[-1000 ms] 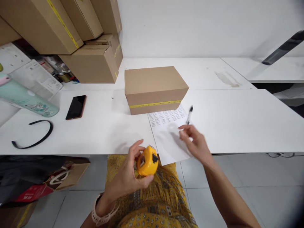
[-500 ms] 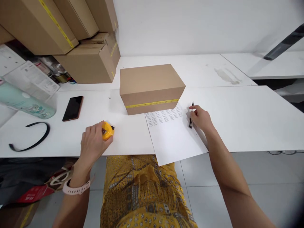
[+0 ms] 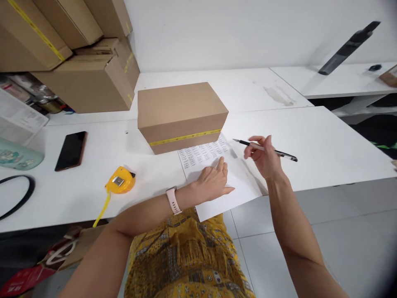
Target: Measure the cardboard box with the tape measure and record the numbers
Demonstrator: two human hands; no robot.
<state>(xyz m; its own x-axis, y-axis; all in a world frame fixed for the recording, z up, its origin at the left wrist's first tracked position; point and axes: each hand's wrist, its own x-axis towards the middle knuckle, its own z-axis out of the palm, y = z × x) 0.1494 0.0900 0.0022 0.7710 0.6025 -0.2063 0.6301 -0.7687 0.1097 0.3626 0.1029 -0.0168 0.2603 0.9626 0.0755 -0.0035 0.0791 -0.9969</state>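
Observation:
My left hand (image 3: pixel 214 181) rests on a sheet of paper (image 3: pixel 231 196) with its fingers stretched out, the fingertips near rows of handwriting. Above the table to the right of the sheet, my right hand (image 3: pixel 263 157) grips a black pen (image 3: pixel 287 156), its tip pointing left. A cardboard box (image 3: pixel 182 109) with a yellow tape band stands behind the paper and covers its far edge. Left of my left hand lies a yellow tape measure (image 3: pixel 120 180), a short piece of its blade hanging over the table's front edge.
A dark phone (image 3: pixel 71 151), a mint bottle (image 3: pixel 20 155) and a black curved strap (image 3: pixel 27 194) lie on the left. Stacked cardboard boxes (image 3: pixel 83 82) stand at the back left. A dark cylindrical object (image 3: pixel 344 51) stands at the back right. At the right edge, part of another person's hand (image 3: pixel 393 164) shows.
My left hand has let go of the tape measure and moved right onto the paper. My right hand has picked up the pen from the paper. The view has shifted right.

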